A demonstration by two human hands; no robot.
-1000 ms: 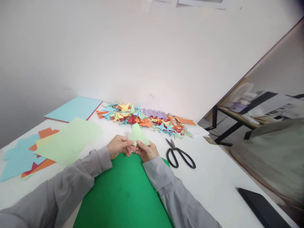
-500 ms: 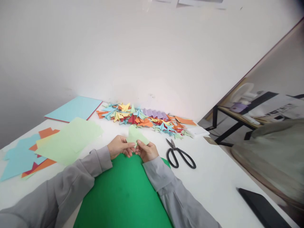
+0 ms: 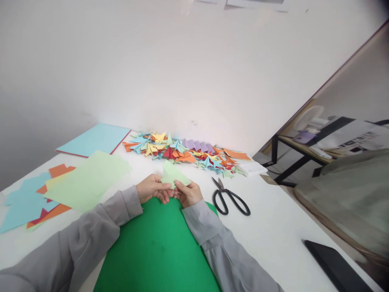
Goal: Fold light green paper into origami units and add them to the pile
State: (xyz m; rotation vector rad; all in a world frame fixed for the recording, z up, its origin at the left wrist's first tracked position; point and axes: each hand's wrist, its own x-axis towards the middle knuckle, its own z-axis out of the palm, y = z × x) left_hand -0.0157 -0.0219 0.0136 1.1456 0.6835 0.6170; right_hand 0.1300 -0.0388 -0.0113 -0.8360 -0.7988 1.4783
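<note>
A small piece of light green paper [image 3: 174,173], partly folded, is pinched between my two hands above the far edge of a green sheet [image 3: 161,247]. My left hand [image 3: 154,188] grips its left side with the thumb on top. On the lower right side, my right hand [image 3: 187,192] pinches the paper between thumb and fingers. The fingers hide the paper's lower edge. Scissors [image 3: 229,196] with black handles lie to the right of my right hand, blades slightly apart. Beyond my hands is a pile of folded paper pieces [image 3: 179,154] in several colours.
Loose coloured sheets [image 3: 88,178] overlap on the left of the white table [image 3: 267,235]. A light blue stack [image 3: 95,140] lies against the wall. Orange paper [image 3: 237,154] and a white item [image 3: 252,168] are at back right. A black flat device [image 3: 334,263] lies near the right edge.
Both hands stay in nearly the same place, still holding the light green paper. Its upper tip has shifted slightly left. The things on the table have not moved.
</note>
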